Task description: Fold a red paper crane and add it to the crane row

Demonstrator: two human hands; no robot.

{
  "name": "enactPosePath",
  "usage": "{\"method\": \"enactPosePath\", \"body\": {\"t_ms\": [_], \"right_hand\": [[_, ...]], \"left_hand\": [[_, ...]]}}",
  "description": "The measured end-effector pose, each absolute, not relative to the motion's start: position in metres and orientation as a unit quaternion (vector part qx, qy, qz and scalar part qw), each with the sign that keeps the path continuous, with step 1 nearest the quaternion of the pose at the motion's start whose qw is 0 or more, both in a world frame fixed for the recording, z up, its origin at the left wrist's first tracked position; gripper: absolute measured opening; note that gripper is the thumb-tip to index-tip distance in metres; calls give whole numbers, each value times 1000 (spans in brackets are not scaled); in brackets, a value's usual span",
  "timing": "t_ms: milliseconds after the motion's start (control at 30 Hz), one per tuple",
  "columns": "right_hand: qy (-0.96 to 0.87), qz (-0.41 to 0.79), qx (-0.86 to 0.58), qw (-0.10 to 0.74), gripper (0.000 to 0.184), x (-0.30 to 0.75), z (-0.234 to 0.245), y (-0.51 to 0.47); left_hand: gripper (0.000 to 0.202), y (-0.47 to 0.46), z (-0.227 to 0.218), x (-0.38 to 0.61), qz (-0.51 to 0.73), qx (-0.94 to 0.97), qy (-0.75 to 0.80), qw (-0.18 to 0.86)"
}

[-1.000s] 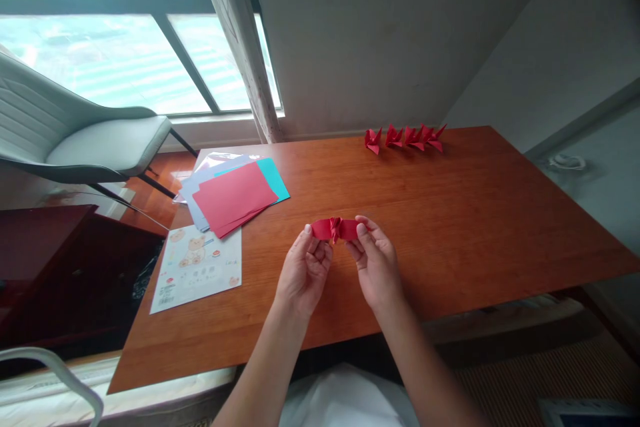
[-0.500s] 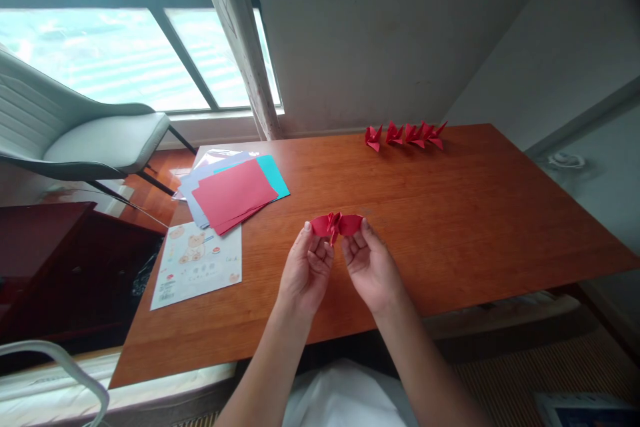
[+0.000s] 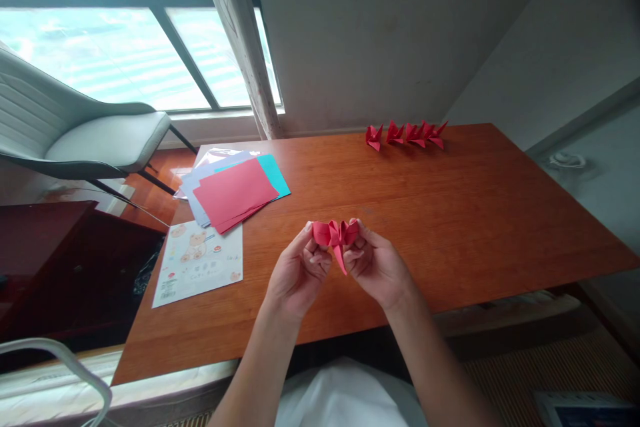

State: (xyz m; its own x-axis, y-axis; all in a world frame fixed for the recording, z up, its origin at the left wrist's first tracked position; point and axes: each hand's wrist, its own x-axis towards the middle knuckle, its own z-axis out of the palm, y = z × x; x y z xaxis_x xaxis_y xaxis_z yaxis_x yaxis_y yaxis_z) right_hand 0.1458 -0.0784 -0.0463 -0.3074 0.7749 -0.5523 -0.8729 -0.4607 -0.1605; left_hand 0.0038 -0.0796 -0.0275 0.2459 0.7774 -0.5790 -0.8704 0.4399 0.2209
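A red origami crane (image 3: 337,235) is held up over the near middle of the table, its wings spread sideways and one narrow point hanging toward me. My left hand (image 3: 302,267) pinches the tip of its left wing between thumb and fingers. On the other side, my right hand (image 3: 379,265) grips the right wing the same way, with curled fingers underneath. Along the table's far edge stands a row of several folded red cranes (image 3: 405,135).
The wooden table (image 3: 450,213) reaches far right. At its left lie red paper sheets (image 3: 237,193) over blue and turquoise ones, beside a white bear-printed sheet (image 3: 200,263). A grey chair (image 3: 107,137) stands by the window (image 3: 100,47), and a curtain (image 3: 240,40) hangs there.
The crane has tilted in my hands, so its narrow point now hangs lower and toward me. Both hands have shifted slightly, their fingers curled closer under the wings.
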Motion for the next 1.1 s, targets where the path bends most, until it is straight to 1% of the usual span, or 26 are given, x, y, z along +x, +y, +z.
{"method": "enactPosePath", "body": {"t_ms": [267, 367, 433, 533, 733, 900, 1000, 1100], "right_hand": [[80, 815, -278, 502, 14, 146, -44, -78], [78, 805, -300, 506, 15, 147, -47, -77], [50, 793, -318, 518, 12, 149, -49, -77], [0, 774, -330, 540, 3, 151, -52, -76], [-61, 700, -401, 588, 18, 151, -51, -78], [-116, 641, -462, 602, 23, 148, -54, -78], [-173, 587, -509, 605, 26, 147, -57, -77], [-215, 568, -522, 599, 29, 145, -60, -77]], "left_hand": [[22, -80, -28, 2, 532, -70, 324, 779], [16, -82, -31, -1, 521, -43, 331, 786], [12, -83, -33, -3, 518, -18, 342, 784], [8, -84, -37, -5, 532, 15, 349, 771], [21, -82, -44, -6, 557, 110, 381, 730], [31, -79, -48, -3, 565, 133, 436, 688], [34, -79, -52, -2, 557, 143, 458, 678], [34, -78, -55, 0, 560, 149, 470, 666]]}}
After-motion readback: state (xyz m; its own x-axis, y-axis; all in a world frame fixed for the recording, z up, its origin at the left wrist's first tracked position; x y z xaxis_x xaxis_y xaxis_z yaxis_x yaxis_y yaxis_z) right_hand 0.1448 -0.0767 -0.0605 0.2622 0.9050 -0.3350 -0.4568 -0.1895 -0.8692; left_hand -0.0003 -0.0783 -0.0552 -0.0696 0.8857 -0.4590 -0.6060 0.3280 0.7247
